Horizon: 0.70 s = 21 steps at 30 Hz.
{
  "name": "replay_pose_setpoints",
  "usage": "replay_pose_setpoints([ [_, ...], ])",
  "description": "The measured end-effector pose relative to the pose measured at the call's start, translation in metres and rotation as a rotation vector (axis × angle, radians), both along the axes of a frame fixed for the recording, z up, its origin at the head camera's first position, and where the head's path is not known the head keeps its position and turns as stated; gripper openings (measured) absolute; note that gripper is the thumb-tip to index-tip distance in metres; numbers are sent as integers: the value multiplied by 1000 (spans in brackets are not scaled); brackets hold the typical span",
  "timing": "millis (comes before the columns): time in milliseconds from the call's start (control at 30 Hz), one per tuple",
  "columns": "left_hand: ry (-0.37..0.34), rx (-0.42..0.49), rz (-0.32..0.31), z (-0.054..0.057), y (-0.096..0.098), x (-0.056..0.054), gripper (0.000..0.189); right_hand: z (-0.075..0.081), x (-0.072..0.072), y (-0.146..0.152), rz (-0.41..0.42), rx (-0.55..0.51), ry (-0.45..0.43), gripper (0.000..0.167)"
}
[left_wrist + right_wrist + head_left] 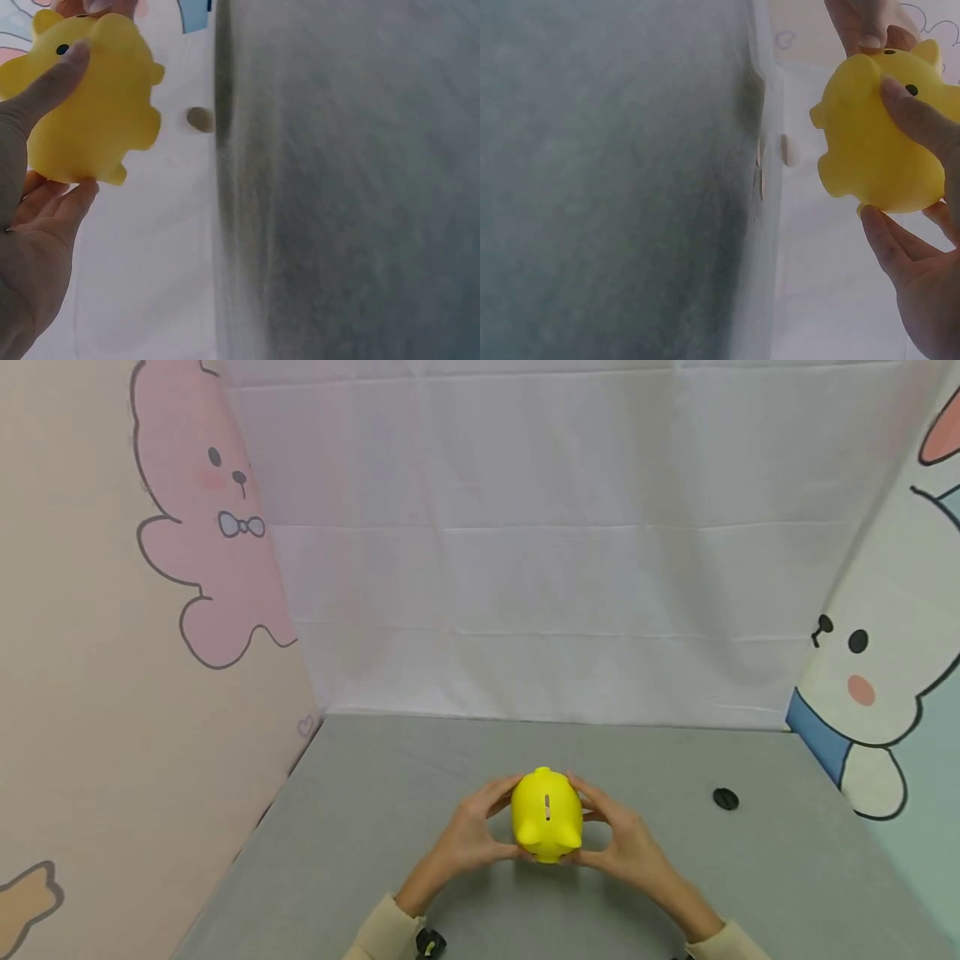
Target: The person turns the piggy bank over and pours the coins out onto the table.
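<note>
Both hands hold a yellow piggy bank [547, 814] over the grey table, its coin slot facing up. My left hand [471, 837] grips one side, thumb near the face and fingers farther back. On the opposite side my right hand [626, 843] grips it the same way. In the left wrist view the piggy bank's feet point towards the table, with a gap between. A small, blurred round piece [200, 118] like a coin hangs in that gap; the right wrist view shows a similar coin-like piece [788, 150], and thin flat pieces [762, 184] at the table surface.
A black oval disc [725, 799] lies on the grey table [360, 827] to the right of the hands. Behind the table hangs a white cloth [540, 543]. Walls with cartoon animals stand on both sides.
</note>
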State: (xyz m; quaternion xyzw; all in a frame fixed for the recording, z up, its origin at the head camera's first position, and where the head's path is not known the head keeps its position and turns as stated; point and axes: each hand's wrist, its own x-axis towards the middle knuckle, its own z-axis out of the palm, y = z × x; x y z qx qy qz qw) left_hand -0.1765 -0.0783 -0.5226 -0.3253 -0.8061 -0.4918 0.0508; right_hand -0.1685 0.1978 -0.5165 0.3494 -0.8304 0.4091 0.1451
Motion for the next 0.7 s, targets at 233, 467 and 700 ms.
replay_pose_setpoints([
  [233,-62,-21,-3,0,-1,-2,103,-2,0,1,-8,-8,-67,107],
  [467,-199,-13,-32,1,-6,-4,89,-1,4,2,-26,-13,-263,93],
  [700,-336,-26,16,0,-7,-3,64,2,6,-4,-95,-23,-440,72],
])
